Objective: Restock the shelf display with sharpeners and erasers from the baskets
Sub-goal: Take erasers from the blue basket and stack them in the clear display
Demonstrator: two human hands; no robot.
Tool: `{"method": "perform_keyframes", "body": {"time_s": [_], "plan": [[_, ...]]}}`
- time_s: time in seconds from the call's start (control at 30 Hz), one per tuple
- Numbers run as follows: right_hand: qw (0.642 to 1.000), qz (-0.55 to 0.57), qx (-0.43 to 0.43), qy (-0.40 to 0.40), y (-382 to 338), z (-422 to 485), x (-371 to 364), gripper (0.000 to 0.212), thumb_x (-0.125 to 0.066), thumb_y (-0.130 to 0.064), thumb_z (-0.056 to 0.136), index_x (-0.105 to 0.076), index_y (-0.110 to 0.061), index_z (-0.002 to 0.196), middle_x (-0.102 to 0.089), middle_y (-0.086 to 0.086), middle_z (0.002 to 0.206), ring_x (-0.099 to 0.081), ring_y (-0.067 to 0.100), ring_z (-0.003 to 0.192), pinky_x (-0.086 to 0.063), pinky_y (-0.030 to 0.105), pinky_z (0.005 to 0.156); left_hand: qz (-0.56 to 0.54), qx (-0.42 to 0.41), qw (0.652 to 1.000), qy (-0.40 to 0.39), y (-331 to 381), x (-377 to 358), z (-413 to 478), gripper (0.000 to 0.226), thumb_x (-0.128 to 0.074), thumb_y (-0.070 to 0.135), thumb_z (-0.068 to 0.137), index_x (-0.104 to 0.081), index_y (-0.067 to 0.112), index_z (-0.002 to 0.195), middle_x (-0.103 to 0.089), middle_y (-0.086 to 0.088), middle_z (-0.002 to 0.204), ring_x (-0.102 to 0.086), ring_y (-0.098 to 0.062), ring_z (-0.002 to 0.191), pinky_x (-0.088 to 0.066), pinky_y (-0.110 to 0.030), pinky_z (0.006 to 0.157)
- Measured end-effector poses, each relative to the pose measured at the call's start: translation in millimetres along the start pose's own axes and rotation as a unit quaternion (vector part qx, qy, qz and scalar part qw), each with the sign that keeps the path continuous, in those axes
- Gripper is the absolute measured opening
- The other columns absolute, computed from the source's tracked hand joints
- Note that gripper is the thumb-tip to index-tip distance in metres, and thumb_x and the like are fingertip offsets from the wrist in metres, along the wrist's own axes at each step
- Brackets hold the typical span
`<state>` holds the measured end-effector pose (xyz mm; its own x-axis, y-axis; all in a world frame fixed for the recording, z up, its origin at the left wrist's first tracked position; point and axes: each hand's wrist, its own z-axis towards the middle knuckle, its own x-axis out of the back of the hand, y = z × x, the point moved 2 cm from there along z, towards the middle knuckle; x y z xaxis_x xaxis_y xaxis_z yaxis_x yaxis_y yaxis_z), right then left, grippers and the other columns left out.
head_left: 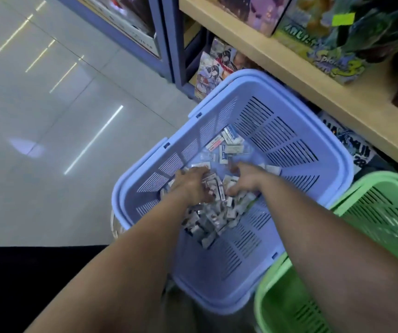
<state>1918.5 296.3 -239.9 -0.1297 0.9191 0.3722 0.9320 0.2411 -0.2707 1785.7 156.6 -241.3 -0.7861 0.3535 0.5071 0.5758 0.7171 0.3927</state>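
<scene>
Gathering step: left hand (189, 182) and right hand (244, 180) are sunk in the lilac basket (272, 126), fingers (199, 174) curled round eraser packs (207, 219) heaped there; next, I judge, lift both handfuls cleanly to the wooden shelf (294, 67).

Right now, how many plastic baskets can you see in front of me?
2. The lavender basket, holding small packs, sits in the centre below the wooden shelf. The green basket is at its right, partly cut off by the frame. Others may be out of view.
</scene>
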Motion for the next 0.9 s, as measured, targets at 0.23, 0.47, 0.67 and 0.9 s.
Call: {"method": "perform_keyframes", "body": {"time_s": [0.23, 0.47, 0.67, 0.9], "plan": [[0.997, -0.048, 0.020, 0.061, -4, 6, -18, 0.093, -0.098, -0.036, 0.057, -0.052, -0.013, 0.135, -0.059, 0.008, 0.138, -0.057, 0.031, 0.124, -0.051, 0.044, 0.101, 0.032, -0.002, 0.999, -0.027, 0, -4, 5, 0.127, -0.092, 0.052, 0.060, -0.016, 0.030, 0.159, -0.026, -0.007, 0.161, -0.019, -0.038, 0.144, -0.031, -0.062, 0.115], [0.999, 0.031, 0.013, 0.039, 8, 13, -20, 0.092, -0.097, -0.036, 0.060, -0.052, -0.015, 0.138, -0.059, 0.003, 0.139, -0.059, 0.027, 0.121, -0.051, 0.044, 0.100, -0.036, 0.006, 0.999, 0.006, -7, -11, 11, 0.082, -0.092, 0.044, 0.064, -0.042, 0.040, 0.129, -0.049, 0.007, 0.145, -0.033, -0.028, 0.132, -0.038, -0.044, 0.102], [1.000, -0.017, 0.019, 0.015, -2, 11, -26, 0.105, -0.096, -0.045, 0.057, -0.048, -0.019, 0.147, -0.047, 0.004, 0.149, -0.050, 0.028, 0.132, -0.046, 0.045, 0.108, -0.003, 0.022, 0.999, -0.028, -7, -8, 12, 0.100, -0.090, 0.048, 0.066, -0.037, 0.033, 0.150, -0.042, 0.002, 0.150, -0.035, -0.036, 0.136, -0.040, -0.049, 0.107], [0.999, 0.037, 0.029, -0.001, -12, 9, -34, 0.092, -0.093, -0.029, 0.069, -0.042, -0.014, 0.144, -0.049, 0.006, 0.147, -0.052, 0.029, 0.129, -0.047, 0.044, 0.105, -0.112, 0.059, 0.991, -0.034, -12, 0, 12, 0.081, -0.095, 0.032, 0.064, -0.047, 0.025, 0.129, -0.063, -0.003, 0.120, -0.062, -0.027, 0.106, -0.056, -0.040, 0.087]]}}
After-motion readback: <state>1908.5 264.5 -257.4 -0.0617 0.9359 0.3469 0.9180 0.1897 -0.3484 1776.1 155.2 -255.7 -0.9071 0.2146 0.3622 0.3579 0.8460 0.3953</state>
